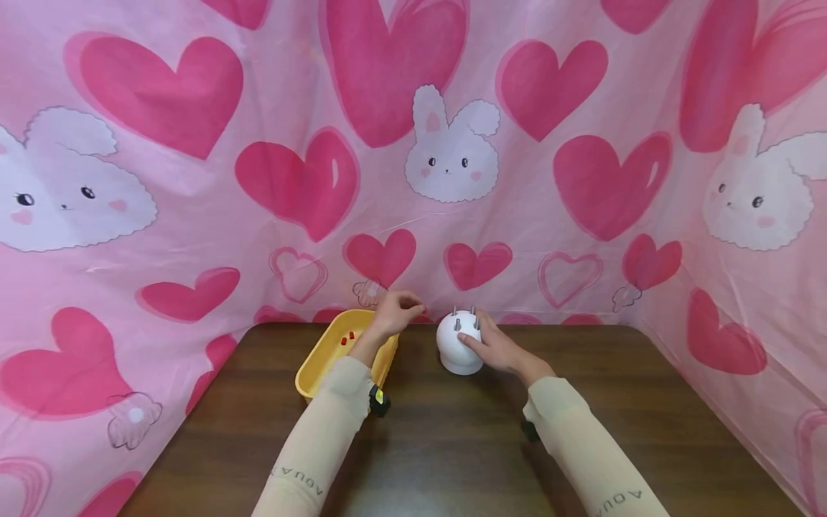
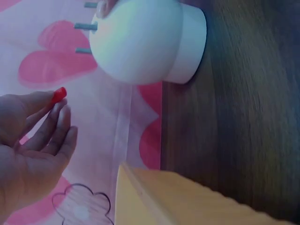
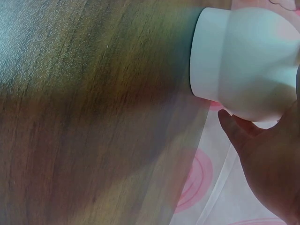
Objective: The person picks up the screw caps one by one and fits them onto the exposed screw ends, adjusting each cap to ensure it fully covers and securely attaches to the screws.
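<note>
My left hand [image 1: 395, 314] pinches a small red cap [image 2: 59, 95] between thumb and fingertip, above the far right edge of a yellow bin [image 1: 311, 359]. A white round-bodied object [image 1: 457, 352] with a narrower base stands upright on the table to the right. Several threaded metal studs [image 2: 86, 26] stick up from its top. My right hand [image 1: 500, 350] grips it from the right side, with the thumb over its front near the studs. A gap separates the red cap from the studs.
Two more red caps [image 1: 347, 338] lie in the yellow bin. The dark wooden table [image 1: 446, 445] ends at a pink curtain [image 1: 452, 222] with hearts and rabbits, close behind both hands. Another curtain side [image 1: 743, 309] runs along the right.
</note>
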